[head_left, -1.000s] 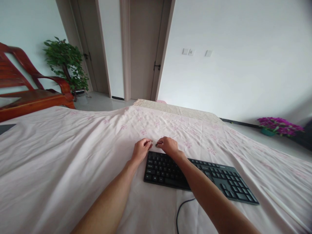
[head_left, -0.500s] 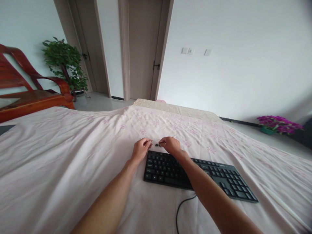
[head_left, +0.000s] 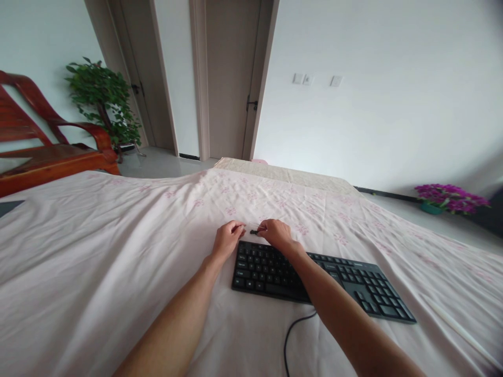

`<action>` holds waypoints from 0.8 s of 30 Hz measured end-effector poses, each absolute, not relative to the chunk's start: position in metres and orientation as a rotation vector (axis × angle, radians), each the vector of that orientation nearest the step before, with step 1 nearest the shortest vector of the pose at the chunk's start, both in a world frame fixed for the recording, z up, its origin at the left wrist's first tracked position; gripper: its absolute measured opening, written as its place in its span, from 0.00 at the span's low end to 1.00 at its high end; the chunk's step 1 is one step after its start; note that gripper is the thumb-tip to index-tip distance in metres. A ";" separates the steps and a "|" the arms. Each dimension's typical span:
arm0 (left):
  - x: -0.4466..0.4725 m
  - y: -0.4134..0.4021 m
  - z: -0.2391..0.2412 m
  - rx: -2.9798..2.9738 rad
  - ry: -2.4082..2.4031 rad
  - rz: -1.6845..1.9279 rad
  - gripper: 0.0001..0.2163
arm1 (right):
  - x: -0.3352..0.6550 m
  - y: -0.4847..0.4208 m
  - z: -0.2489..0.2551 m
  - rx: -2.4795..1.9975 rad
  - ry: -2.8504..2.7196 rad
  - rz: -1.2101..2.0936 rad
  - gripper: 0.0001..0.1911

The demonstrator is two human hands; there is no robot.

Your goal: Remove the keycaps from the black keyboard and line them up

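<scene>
Black keyboard (head_left: pixel 314 280) on pink cloth (head_left: pixel 98 246): left hand (head_left: pixel 227 239) and right hand (head_left: pixel 277 234), fingers pinched shut on a small clear strip (head_left: pixel 253 229) with a dark bit, best kept taut and low.

The pale pink floral sheet (head_left: pixel 98 251) lies open and flat across the whole left half, so a hand could pass freely there, near or far. Beyond the two hands the sheet is also bare up to the far edge of the bed. On the right, the black keyboard (head_left: pixel 346 285) lies across the near-right path, its left end under the right forearm (head_left: pixel 334 309). Its black cable (head_left: pixel 293 335) curls toward the near edge between the arms. The left hand (head_left: pixel 227 241) and right hand (head_left: pixel 277 234) nearly meet just past the keyboard's far left corner, closing the gap there.
</scene>
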State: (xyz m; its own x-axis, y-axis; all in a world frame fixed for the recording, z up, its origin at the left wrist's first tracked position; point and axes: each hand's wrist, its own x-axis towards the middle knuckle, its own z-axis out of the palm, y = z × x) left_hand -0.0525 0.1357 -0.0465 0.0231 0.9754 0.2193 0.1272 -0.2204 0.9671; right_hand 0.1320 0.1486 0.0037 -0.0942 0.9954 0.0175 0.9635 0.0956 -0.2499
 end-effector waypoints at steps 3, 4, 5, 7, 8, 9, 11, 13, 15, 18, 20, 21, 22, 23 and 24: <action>-0.053 0.136 -0.046 1.469 1.185 1.308 0.10 | 0.132 0.149 0.004 -1.981 -2.186 0.265 0.11; -0.053 0.136 -0.046 1.468 1.185 1.309 0.10 | 0.133 0.149 0.004 -1.976 -2.190 0.266 0.11; -0.053 0.136 -0.046 1.468 1.183 1.309 0.10 | 0.133 0.148 0.004 -1.967 -2.196 0.268 0.12; -0.053 0.135 -0.046 1.472 1.178 1.309 0.10 | 0.134 0.148 0.005 -1.930 -2.205 0.265 0.13; -0.053 0.135 -0.046 1.473 1.174 1.310 0.10 | 0.133 0.147 0.005 -1.902 -2.210 0.258 0.14; -0.053 0.136 -0.047 1.473 1.168 1.310 0.10 | 0.132 0.147 0.005 -1.870 -2.217 0.248 0.14; -0.052 0.136 -0.047 1.467 1.158 1.310 0.10 | 0.129 0.148 0.005 -1.812 -2.236 0.219 0.14; -0.052 0.137 -0.048 1.458 1.156 1.312 0.10 | 0.124 0.149 0.004 -1.780 -2.265 0.188 0.14; -0.052 0.137 -0.049 1.456 1.162 1.316 0.10 | 0.119 0.151 0.002 -1.799 -2.272 0.164 0.13; -0.052 0.138 -0.050 1.462 1.173 1.320 0.10 | 0.114 0.154 0.001 -1.867 -2.241 0.164 0.11; -0.052 0.139 -0.050 1.476 1.179 1.312 0.10 | 0.112 0.154 0.000 -1.902 -2.220 0.180 0.11; -0.052 0.139 -0.051 1.485 1.183 1.309 0.10 | 0.112 0.154 0.000 -1.912 -2.215 0.189 0.11; -0.053 0.139 -0.051 1.494 1.187 1.307 0.10 | 0.112 0.154 0.001 -1.919 -2.214 0.198 0.11; -0.053 0.140 -0.052 1.503 1.190 1.306 0.11 | 0.112 0.153 0.001 -1.922 -2.215 0.207 0.11; -0.053 0.140 -0.052 1.509 1.192 1.305 0.11 | 0.113 0.153 0.002 -1.921 -2.218 0.217 0.12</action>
State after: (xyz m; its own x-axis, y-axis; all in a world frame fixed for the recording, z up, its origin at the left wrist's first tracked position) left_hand -0.0530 0.1396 -0.0518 0.0260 0.9704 0.2399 0.1515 -0.2411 0.9586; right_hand 0.1131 0.1527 0.0019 -0.1365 0.9892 0.0538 0.9599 0.1455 -0.2396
